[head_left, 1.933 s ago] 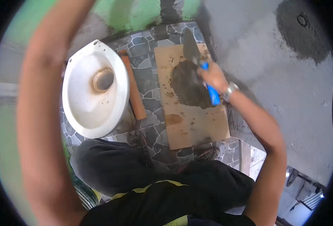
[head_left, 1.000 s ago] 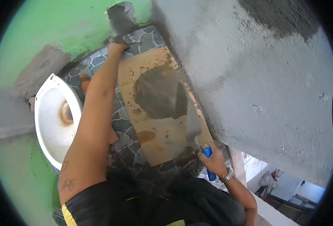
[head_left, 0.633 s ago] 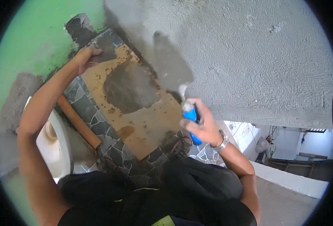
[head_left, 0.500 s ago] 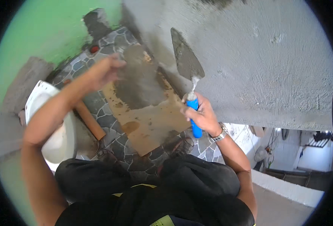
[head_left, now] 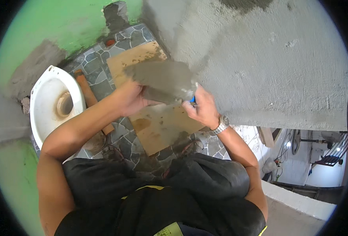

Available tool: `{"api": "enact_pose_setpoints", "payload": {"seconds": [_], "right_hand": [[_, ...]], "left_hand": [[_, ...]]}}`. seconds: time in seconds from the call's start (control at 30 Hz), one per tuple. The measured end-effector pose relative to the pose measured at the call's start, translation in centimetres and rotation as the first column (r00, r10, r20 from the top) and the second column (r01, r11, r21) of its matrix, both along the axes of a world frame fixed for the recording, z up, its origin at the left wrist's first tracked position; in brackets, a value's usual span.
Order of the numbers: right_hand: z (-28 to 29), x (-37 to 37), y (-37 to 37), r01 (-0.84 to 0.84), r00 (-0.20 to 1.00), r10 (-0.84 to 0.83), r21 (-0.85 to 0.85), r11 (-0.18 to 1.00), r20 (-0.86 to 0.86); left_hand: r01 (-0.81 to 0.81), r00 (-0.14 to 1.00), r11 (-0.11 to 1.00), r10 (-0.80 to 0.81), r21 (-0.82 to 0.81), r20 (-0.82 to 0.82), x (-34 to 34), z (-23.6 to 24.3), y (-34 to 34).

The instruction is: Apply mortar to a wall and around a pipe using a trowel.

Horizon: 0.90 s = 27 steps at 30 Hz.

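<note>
My left hand grips the near left edge of a flat, mortar-covered board, its fingers partly hidden beneath. The board is grey and somewhat blurred, held above the floor in front of me. At its right end, my right hand is closed round the blue handle of a trowel. Only a bit of that handle shows; the blade cannot be told apart from the grey mortar. Below both hands a tan wooden sheet, spotted with wet mortar, lies on the floor.
A white toilet bowl stands at the left, beside a strip of wood. Stone-pattern tiles cover the floor. A rough grey plastered wall rises at the right, a green wall at the far left. Cables and a fan are beyond.
The trowel, earlier raised with its blade pointing up by the wall, has come down to the board. My left hand has drawn nearer with the board, which now lies more crosswise.
</note>
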State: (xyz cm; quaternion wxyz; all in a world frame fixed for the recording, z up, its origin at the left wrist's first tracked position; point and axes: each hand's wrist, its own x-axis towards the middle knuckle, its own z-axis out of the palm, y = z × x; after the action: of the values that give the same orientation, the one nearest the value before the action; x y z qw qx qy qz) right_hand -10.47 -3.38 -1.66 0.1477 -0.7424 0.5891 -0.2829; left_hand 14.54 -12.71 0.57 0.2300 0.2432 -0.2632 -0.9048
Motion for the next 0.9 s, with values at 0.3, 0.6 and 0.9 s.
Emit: {"api": "enact_pose_setpoints", "payload": {"seconds": [0.3,0.6,0.9], "right_hand": [[-3.1,-0.5,1.1,-0.134,0.982,0.127,-0.044,0.990,-0.143],[-7.5,-1.8,3.3,-0.053,0.993,0.050,-0.022,0.998,-0.108],[-10.2,-3.3,6.5,0.014,0.999,-0.016,-0.047,0.999,-0.035]], "left_hand": [[-0.027,0.996,0.998,0.031,0.050,-0.087,0.8,-0.2,1.0],[-0.035,0.997,0.991,0.044,-0.126,0.069,1.4,-0.9,0.5],[-0.039,0.996,0.997,0.044,-0.074,0.072,3.9,-0.3,-0.6]]}}
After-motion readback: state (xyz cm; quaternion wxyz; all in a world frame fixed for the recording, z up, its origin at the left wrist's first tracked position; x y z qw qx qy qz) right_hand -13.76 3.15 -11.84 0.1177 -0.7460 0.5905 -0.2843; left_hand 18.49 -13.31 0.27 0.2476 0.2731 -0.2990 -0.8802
